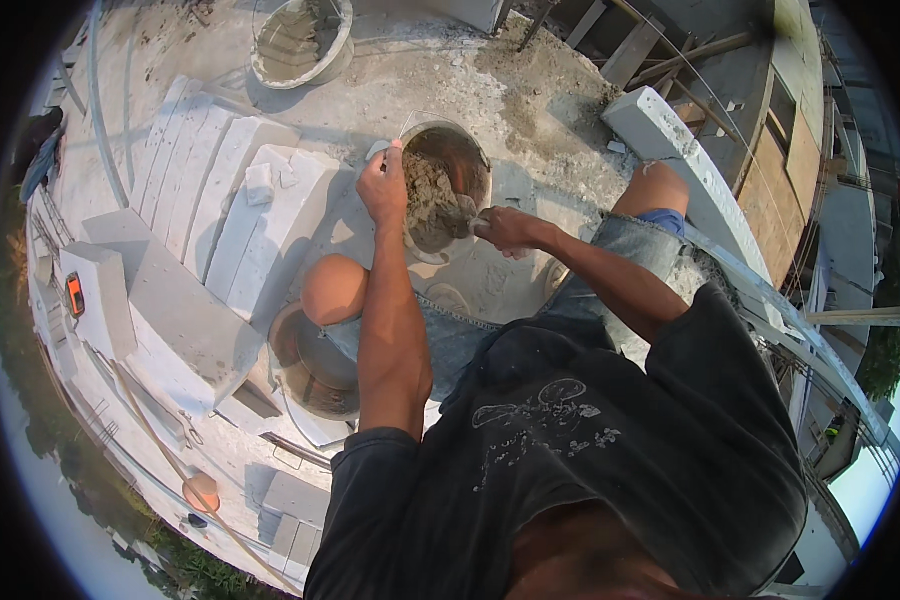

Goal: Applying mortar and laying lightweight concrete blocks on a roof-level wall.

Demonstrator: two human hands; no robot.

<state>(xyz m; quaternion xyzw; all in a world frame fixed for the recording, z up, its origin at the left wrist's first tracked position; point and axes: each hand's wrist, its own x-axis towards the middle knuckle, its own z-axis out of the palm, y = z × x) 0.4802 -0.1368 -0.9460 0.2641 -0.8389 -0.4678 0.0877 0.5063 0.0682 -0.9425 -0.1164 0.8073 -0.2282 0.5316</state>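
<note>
A bucket (482,160) of wet grey mortar (429,195) stands on the ground between my bent knees. My right hand (508,231) is closed at its right rim around the handle of a trowel (462,208), whose blade dips into the mortar. My left hand (383,187) is closed at the bucket's left rim. A small pale grey piece shows by its fingertips; I cannot tell whether it is a tool or part of the bucket's handle.
Stacked pale blocks (210,175) stand to the left, with an orange device (75,295) on one. Another bucket (315,375) sits beside my left knee. A white tub (335,65) of mortar is at the far side. A long pale block (690,170) lies to the right.
</note>
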